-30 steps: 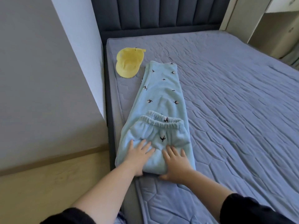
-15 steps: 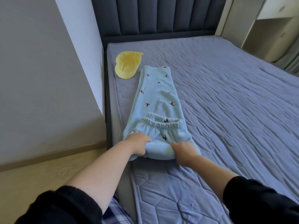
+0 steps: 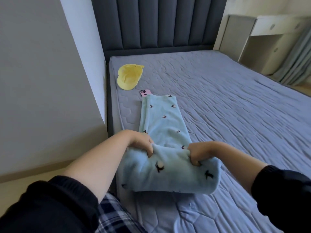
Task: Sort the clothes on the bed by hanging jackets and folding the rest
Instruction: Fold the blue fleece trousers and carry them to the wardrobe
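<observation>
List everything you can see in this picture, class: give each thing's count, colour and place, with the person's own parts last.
trousers: one, light blue with dark birds, left side of bed, near end lifted
cap: one, yellow, far left of bed
phone: one, pink, between cap and trousers
bed: one, grey-blue mattress, dark headboard
desk: one, white, far right
left hand: grip shut on trousers
right hand: grip shut on trousers

Pink phone [image 3: 144,93] half hidden under blue pants [image 3: 165,130]; sleeves cut off.
</observation>
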The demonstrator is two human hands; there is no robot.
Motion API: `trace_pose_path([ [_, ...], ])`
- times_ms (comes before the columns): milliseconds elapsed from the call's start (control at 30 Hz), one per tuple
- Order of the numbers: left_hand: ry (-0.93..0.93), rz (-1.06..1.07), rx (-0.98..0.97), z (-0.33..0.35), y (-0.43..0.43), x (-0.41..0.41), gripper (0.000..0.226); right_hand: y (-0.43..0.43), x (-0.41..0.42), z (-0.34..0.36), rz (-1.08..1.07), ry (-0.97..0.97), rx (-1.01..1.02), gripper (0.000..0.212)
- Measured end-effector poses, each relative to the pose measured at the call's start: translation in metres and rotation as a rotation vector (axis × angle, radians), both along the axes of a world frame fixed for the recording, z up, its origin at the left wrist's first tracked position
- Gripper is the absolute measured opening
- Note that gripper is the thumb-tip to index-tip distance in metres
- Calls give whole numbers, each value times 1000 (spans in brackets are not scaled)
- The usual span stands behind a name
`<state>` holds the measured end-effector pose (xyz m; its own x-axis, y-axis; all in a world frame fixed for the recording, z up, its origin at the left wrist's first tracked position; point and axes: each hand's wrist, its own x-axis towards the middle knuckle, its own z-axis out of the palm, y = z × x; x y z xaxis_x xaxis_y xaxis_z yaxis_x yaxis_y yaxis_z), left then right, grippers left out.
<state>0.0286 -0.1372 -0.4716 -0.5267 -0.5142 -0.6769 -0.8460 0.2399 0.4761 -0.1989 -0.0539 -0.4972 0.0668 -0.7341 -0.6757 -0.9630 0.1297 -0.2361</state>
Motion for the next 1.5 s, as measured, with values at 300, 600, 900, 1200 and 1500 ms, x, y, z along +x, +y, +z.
trace_pose_path([
  [300,472,609,-249,-32,-46,24,70,-45,-27,-6,-252,77,-665,10],
  [600,621,858,461,-74,-36,48,56,-77,-22,-37,-411,95,-881,4],
  [900,60,400,-900,-95,-52,-9,70,-94,-5,-57,-245,179,-962,52],
  [1200,-103,25,-733,-154,-35,-46,54,-72,9,-136,-387,298,-511,64],
  [1500,-94,54,-594,-166,-47,-38,54,-83,-24,-152,-197,150,-510,56],
])
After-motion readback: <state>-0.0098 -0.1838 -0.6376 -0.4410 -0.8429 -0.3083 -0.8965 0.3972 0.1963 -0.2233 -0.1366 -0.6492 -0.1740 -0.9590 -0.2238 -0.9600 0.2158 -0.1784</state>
